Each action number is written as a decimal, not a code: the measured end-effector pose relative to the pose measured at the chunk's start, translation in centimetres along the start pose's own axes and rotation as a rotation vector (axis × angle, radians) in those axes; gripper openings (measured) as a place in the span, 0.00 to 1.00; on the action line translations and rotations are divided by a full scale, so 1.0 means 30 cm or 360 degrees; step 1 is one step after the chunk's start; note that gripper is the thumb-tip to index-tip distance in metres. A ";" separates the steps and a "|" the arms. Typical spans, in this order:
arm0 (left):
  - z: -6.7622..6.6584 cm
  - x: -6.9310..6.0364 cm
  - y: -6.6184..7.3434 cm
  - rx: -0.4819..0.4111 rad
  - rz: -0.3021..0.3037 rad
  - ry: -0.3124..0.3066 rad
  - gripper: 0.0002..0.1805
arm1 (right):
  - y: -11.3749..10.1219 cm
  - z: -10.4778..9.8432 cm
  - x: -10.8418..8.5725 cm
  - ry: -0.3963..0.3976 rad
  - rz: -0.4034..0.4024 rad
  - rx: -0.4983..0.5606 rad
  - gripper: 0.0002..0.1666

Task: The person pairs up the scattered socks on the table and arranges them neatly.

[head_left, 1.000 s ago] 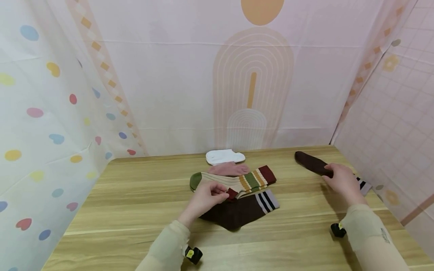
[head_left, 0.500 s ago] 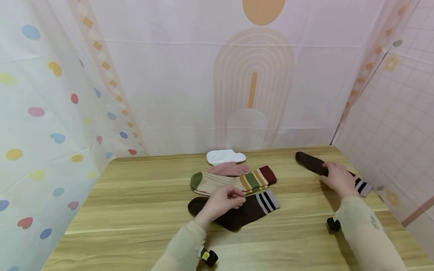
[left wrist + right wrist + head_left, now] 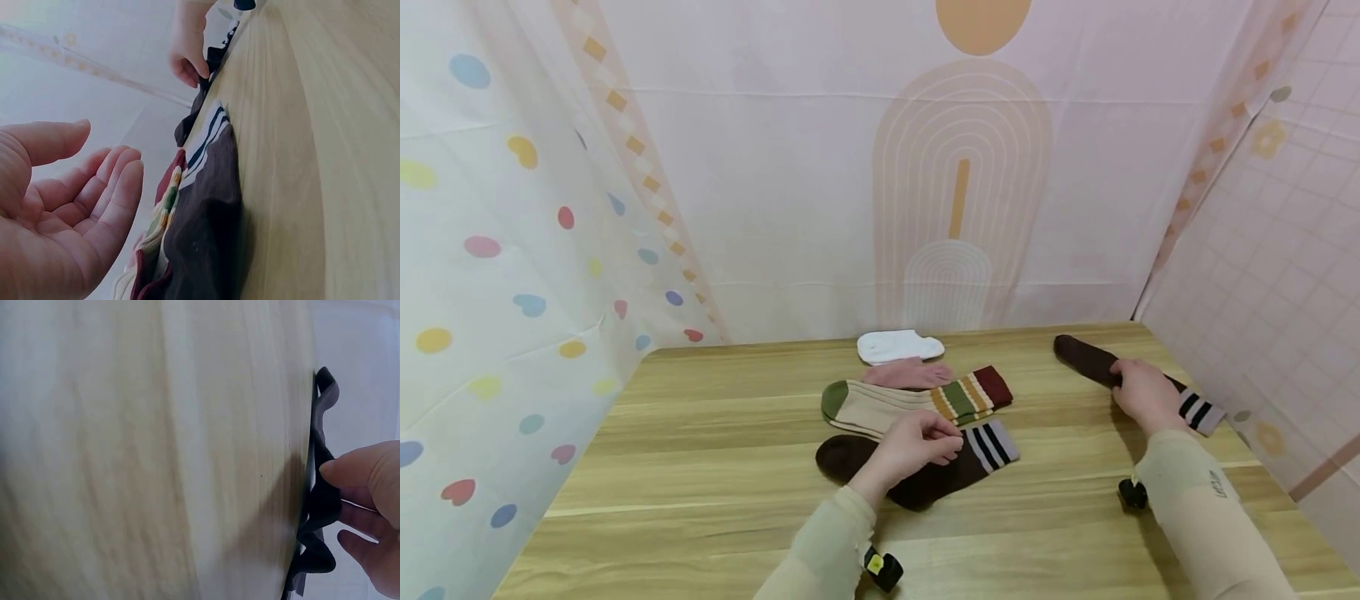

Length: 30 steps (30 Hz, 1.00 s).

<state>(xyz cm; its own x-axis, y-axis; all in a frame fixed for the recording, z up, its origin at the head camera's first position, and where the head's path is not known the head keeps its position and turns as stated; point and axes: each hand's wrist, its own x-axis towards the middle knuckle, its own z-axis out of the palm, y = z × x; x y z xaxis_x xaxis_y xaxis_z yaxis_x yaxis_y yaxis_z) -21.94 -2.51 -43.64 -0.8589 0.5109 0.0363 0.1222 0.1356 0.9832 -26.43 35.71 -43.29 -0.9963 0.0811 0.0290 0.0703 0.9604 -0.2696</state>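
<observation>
My right hand (image 3: 1146, 398) pinches the middle of a dark brown sock (image 3: 1084, 360) with grey, black-striped cuff at the table's right side. In the right wrist view, thumb and fingers are on this sock (image 3: 325, 500), which rises in wavy folds. My left hand (image 3: 916, 446) is above another brown sock (image 3: 943, 483) of the same pattern, lying flat mid-table and partly hidden by it. The left wrist view shows this left hand (image 3: 69, 212) holding nothing, thumb apart from loosely bent fingers. Just behind lie cream ribbed socks (image 3: 880, 407) with green toe, coloured bands and dark red cuff.
Behind the cream socks are a pink sock (image 3: 898, 374) and, farther back, a white low-cut sock (image 3: 895, 347). The wooden table (image 3: 715, 467) is bordered by a patterned cloth (image 3: 790, 208) at the back and both sides.
My left hand has come away from the dark red cuff of the cream socks and moved right and slightly nearer, over the brown sock. My right hand has shifted slightly left along its sock.
</observation>
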 end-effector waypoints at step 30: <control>0.132 0.090 -0.024 -0.0347 -0.0213 -0.0062 0.12 | 0.010 -0.041 -0.122 0.0098 -0.0158 0.0472 0.12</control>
<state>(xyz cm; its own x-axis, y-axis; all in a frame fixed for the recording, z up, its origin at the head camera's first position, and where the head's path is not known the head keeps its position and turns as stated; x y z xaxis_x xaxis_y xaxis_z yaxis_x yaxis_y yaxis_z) -22.38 2.15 -44.97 -0.8400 0.5333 -0.0995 -0.1050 0.0201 0.9943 -22.72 36.02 -42.27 -0.9920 0.0156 0.1251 -0.0537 0.8456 -0.5311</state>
